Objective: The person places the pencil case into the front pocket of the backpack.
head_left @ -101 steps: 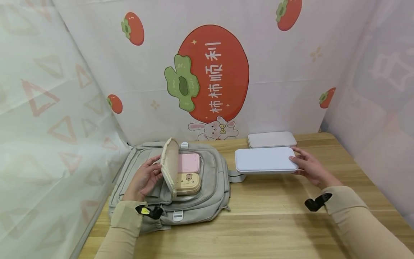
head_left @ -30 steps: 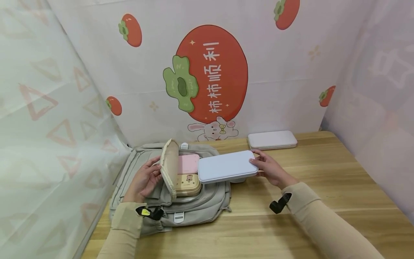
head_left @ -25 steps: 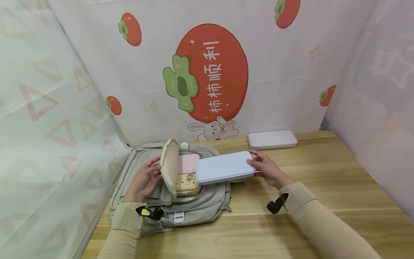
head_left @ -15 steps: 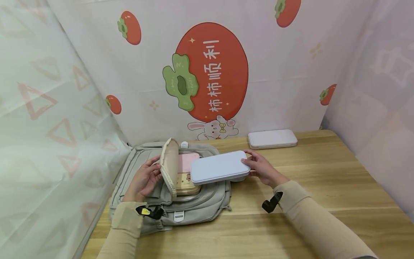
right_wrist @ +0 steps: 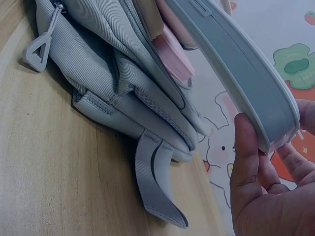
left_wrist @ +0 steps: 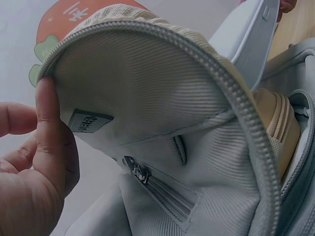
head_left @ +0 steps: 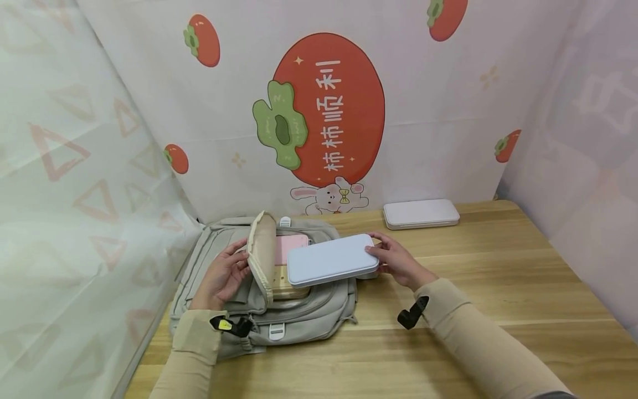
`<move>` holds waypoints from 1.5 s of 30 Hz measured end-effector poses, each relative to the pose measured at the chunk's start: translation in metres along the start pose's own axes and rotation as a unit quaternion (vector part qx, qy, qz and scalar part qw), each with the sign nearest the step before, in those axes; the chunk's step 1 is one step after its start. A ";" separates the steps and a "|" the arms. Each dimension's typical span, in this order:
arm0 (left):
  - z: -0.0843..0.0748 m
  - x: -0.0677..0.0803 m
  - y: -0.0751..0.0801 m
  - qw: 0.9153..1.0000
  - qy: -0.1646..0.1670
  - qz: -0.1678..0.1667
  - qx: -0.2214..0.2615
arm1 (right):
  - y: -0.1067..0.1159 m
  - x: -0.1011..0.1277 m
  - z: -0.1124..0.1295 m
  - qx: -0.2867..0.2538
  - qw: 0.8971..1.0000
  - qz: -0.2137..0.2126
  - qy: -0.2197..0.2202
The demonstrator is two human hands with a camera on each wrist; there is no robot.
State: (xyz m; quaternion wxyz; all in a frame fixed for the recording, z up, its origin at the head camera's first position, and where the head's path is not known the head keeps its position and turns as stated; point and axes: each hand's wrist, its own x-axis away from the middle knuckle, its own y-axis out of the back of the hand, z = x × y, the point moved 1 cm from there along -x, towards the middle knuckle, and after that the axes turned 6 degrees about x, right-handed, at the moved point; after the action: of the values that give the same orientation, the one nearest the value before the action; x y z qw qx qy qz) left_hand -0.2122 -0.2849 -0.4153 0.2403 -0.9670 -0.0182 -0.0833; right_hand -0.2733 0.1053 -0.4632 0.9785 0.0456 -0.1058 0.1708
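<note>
Pinching the raised flap (head_left: pixel 261 256) of the grey fabric backpack (head_left: pixel 329 302), my left hand (head_left: pixel 221 277) holds it open; my right hand (head_left: pixel 396 265) grips the flat pale-blue plastic case (head_left: pixel 329 259), now moved leftward over the opening, nearly inside.

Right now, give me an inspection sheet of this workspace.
Surface: wooden table, bare at right and front.
Job's things: grey backpack lying flat, flap lifted; pink case and beige case inside; blue case tilted over the opening.
Clutter: white case by the back wall.
Hands: left hand holds the flap; right hand grips the blue case's end.
Cables: nothing seen.
Surroundings: persimmon-print curtain behind, cloth screens at both sides.
</note>
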 end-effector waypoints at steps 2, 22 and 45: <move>0.000 0.000 0.000 1.000 -0.002 0.001 0.003 | -0.001 0.000 0.001 0.002 1.000 0.000 -0.001; 0.001 0.002 0.002 1.000 -0.020 0.002 -0.015 | -0.008 -0.002 -0.006 -0.020 0.998 0.058 0.000; -0.012 -0.003 -0.015 0.999 -0.026 0.025 -0.031 | -0.022 0.000 -0.003 -0.024 0.994 0.104 0.004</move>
State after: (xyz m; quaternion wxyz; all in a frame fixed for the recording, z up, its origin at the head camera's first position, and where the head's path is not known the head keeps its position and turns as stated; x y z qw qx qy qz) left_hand -0.2181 -0.2768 -0.3983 0.2120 -0.9759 0.0025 -0.0522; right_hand -0.2646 0.0849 -0.4675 0.9567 0.0097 -0.1101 0.2693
